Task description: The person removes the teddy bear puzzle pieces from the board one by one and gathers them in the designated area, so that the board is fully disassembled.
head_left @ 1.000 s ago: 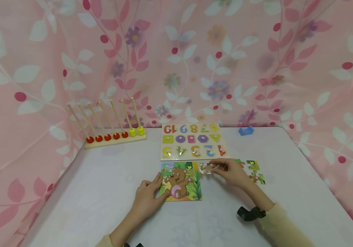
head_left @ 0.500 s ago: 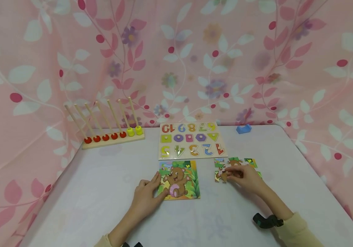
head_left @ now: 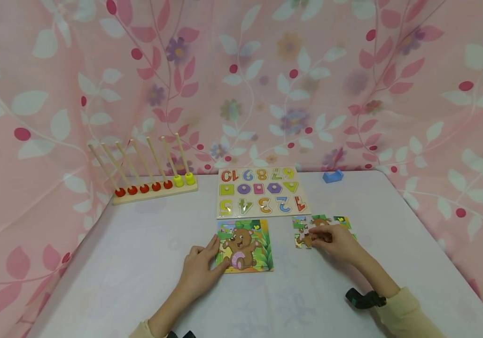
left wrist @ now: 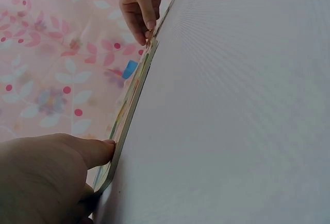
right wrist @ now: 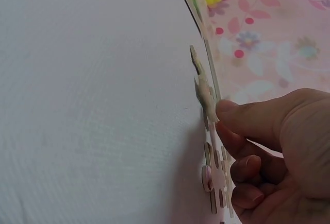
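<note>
My left hand (head_left: 199,265) rests at the left side of a square bear puzzle board (head_left: 243,249), its fingers along the edge and the thumb on the lower left corner. In the left wrist view the thumb (left wrist: 98,153) lies over the board's rim. My right hand (head_left: 338,241) pinches a jigsaw piece (head_left: 306,240) between thumb and index finger, right of the board. That piece (right wrist: 205,100) stands tilted in the right wrist view. Around it lie several loose jigsaw pieces (head_left: 320,219) with green and brown prints, partly hidden under the hand.
Behind the bear puzzle lies a wooden number and shape board (head_left: 262,192). A peg rack (head_left: 157,191) with red and yellow beads stands at the back left, and a small blue block (head_left: 333,176) at the back right. A pink floral curtain (head_left: 241,84) encloses the table (head_left: 148,234).
My right hand has moved right, from close beside the bear board to the group of loose pieces, then barely shifted in the last half second. My left hand has kept its place.
</note>
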The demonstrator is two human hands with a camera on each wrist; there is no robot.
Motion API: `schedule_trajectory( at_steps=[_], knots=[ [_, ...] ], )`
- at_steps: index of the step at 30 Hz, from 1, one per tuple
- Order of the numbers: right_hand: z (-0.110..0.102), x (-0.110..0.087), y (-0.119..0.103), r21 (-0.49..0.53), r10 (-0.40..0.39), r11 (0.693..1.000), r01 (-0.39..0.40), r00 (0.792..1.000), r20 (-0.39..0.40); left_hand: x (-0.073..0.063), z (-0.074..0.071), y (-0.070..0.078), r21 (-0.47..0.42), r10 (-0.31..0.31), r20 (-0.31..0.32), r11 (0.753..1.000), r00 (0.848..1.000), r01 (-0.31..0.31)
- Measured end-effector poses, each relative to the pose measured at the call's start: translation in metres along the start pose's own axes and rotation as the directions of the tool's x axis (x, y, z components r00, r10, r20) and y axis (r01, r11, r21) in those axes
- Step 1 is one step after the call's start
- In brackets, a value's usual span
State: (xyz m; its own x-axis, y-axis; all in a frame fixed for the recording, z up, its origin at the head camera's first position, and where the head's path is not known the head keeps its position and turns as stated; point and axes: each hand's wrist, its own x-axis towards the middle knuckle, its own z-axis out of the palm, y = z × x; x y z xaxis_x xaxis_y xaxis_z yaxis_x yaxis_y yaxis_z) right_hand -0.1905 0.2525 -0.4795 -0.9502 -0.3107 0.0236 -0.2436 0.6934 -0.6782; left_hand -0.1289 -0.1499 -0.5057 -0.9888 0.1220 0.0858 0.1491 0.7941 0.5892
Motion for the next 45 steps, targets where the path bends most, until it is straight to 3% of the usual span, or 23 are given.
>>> schedule_trajectory(
  at_steps=[7, 13, 20, 24, 33, 39, 45],
  knots=[
    [-0.001, 0.002, 0.0, -0.01, -0.02, 1.0, 0.02, 0.999, -0.039, -0.002, 0.001, -0.002, 0.005, 0.007, -0.009, 1.0, 1.0, -0.007],
    [0.011, 0.005, -0.004, 0.078, -0.075, 0.994, 0.08, 0.996, -0.056, -0.004, 0.0, -0.002, 0.009, 0.019, -0.014, 1.0, 1.0, -0.019],
    [0.035, 0.016, -0.03, 0.207, -0.081, 0.975, 0.081, 0.997, -0.01, -0.005, -0.002, 0.0, 0.003, 0.022, -0.018, 1.0, 1.0, -0.022],
    [0.048, 0.02, -0.049, 0.232, -0.125, 0.966, 0.118, 0.992, 0.014, -0.003, -0.001, 0.0, 0.001, 0.018, -0.021, 1.0, 1.0, -0.018],
    [0.072, 0.029, -0.069, 0.208, -0.212, 0.958, 0.196, 0.975, 0.061, 0.001, -0.001, 0.011, 0.055, 0.09, -0.053, 0.995, 0.995, -0.087],
    [0.081, 0.035, -0.071, 0.159, -0.22, 0.967, 0.202, 0.969, 0.109, 0.006, 0.004, 0.015, 0.127, 0.139, -0.064, 0.983, 0.988, -0.13],
    [0.083, 0.037, -0.069, 0.141, -0.221, 0.969, 0.203, 0.967, 0.126, 0.008, 0.006, 0.009, 0.128, 0.106, -0.045, 0.987, 0.993, -0.1]
  ],
)
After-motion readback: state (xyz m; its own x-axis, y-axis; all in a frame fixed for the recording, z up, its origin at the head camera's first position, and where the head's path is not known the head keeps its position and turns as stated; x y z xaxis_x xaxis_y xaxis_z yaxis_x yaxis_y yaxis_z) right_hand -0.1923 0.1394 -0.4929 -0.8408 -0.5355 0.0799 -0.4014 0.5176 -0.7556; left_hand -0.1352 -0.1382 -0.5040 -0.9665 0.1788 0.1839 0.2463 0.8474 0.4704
